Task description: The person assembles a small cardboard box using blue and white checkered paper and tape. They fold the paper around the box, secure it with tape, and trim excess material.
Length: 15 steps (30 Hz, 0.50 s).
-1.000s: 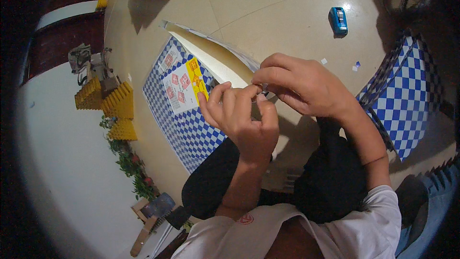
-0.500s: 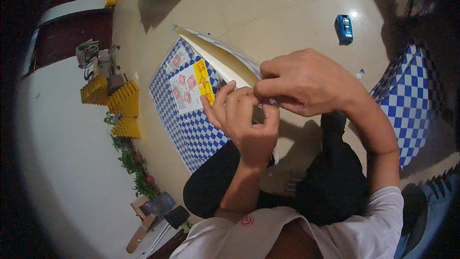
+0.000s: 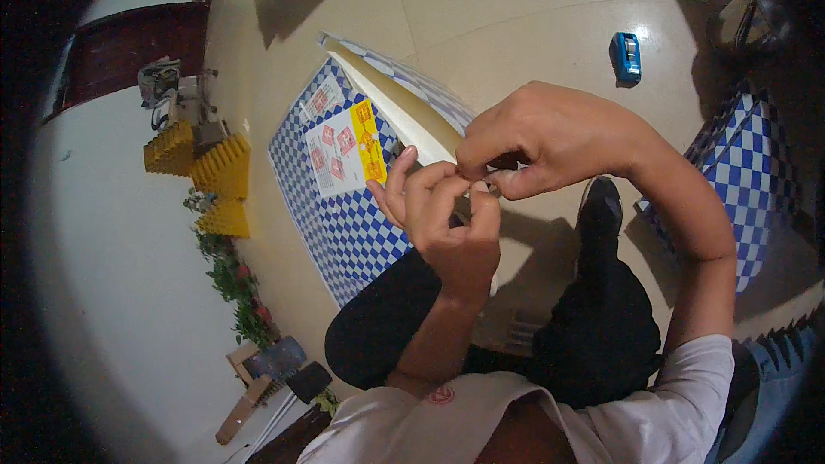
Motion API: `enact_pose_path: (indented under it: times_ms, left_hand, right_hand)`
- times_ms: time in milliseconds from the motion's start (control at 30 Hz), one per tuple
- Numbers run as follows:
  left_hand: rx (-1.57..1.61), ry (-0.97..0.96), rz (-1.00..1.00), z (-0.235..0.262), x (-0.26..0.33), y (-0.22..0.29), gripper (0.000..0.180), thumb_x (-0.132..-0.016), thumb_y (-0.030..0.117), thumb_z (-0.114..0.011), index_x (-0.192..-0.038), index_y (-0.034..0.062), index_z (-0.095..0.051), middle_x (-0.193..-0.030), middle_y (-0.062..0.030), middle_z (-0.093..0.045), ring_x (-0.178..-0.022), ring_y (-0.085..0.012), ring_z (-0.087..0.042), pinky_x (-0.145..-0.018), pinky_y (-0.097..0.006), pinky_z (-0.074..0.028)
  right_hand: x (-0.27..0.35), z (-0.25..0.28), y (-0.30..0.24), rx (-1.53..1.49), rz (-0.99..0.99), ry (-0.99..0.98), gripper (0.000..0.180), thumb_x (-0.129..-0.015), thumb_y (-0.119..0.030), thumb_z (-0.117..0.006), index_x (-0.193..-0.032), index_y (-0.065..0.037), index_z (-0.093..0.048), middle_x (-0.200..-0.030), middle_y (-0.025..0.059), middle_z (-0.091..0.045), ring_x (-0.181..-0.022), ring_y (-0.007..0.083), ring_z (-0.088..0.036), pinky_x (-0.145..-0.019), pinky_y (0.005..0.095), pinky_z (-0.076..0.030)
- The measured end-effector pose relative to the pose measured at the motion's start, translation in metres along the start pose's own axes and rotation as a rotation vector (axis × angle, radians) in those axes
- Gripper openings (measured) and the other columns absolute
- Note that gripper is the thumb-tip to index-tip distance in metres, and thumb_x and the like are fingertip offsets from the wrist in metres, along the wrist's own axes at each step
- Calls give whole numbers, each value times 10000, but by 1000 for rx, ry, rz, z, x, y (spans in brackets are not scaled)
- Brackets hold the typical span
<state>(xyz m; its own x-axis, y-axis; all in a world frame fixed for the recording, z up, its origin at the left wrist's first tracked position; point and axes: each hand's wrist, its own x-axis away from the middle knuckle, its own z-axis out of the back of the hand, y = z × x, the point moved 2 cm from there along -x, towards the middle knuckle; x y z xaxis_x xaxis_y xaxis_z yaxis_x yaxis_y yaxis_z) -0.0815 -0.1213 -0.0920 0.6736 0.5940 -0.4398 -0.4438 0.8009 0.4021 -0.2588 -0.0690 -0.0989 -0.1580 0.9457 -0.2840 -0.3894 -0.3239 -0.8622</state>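
In front of me lies a blue-and-white checkered sheet (image 3: 344, 232), folded over with a pale inner side and standing partly raised at its far edge. White and yellow printed labels (image 3: 339, 150) sit on its left part. My left hand (image 3: 447, 206) and my right hand (image 3: 550, 142) meet at the sheet's near right side, fingertips nearly touching. Thumb and fingers of my right hand are pinched. The left thumb and forefinger are pinched too, while its outer fingers spread over the sheet. Whatever lies between the fingertips is too small and hidden to name.
A blue tape dispenser (image 3: 627, 58) lies on the tiled floor (image 3: 481, 26) beyond my right hand. Another checkered piece (image 3: 739, 180) stands at the right. My dark-trousered knees and a shoe (image 3: 601, 206) are below. Yellow stepped objects (image 3: 219, 163) and plants line the left wall.
My right hand has turned slightly and its thumb is now seen pinching against the fingertips. The left hand has barely moved. The view has shifted a little.
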Motion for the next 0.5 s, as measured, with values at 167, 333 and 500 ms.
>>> enact_pose_path:
  times_ms: [167,333,500]
  left_hand:
    - [43,-31,-22,-5,-1,-7,117,-746,97,-684,-864,88,-685,-1011,-40,-639,-1299,-344,-467,-1188,-606,-70]
    - [29,-180,-194,11,-13,-17,135,-803,148,-685,-929,108,-705,-1082,-34,-656,-1313,-334,-460,-1188,-597,-81]
    - [109,-222,-251,20,-15,-33,97,-872,148,-687,-961,109,-690,-1099,-27,-683,-1322,-322,-483,-1200,-577,-87]
  right_hand:
    - [3,0,-1,-13,-44,34,214,-774,-172,-650,-945,-52,-606,-800,154,-658,-768,391,-646,-661,462,-495]
    - [10,-8,-1,65,-36,124,200,-805,-152,-646,-973,-62,-584,-858,143,-638,-811,387,-641,-697,466,-505]
    - [12,-18,-4,194,4,189,224,-818,-175,-676,-1005,-87,-589,-913,127,-589,-861,361,-634,-714,467,-507]
